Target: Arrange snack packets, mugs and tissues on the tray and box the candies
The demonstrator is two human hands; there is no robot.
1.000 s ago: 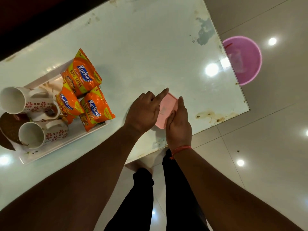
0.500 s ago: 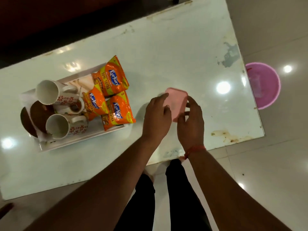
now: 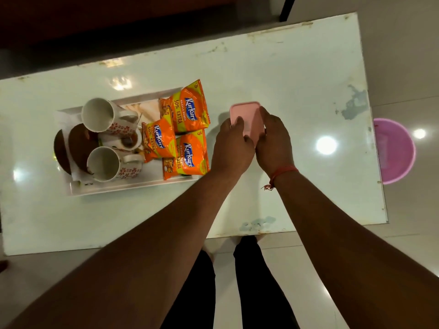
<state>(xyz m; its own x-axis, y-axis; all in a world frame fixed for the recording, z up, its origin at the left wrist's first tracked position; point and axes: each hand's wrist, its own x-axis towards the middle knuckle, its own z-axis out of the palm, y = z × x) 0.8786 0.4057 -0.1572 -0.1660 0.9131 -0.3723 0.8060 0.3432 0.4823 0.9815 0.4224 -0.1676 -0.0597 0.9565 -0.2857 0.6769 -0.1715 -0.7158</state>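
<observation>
A small pink lidded box (image 3: 248, 117) rests on the white table (image 3: 285, 74), just right of the tray. My left hand (image 3: 231, 143) grips its left side and my right hand (image 3: 273, 141) grips its right side. The white tray (image 3: 123, 187) holds three orange snack packets (image 3: 187, 112), two white flowered mugs (image 3: 102, 115) lying on their sides, and a third mug between them. No candies are visible; the box lid hides its inside. Whitish tissue paper (image 3: 145, 110) shows under the mugs.
Two brown round discs (image 3: 78, 146) lie at the tray's left end. A pink tub (image 3: 394, 150) stands on the tiled floor past the table's right edge. My legs are at the table's near edge. A dark furniture leg (image 3: 286, 8) stands beyond the far edge.
Both hands have carried the pink box away from the near edge toward the table's middle, next to the tray. The view has pulled back and shows more of the table.
</observation>
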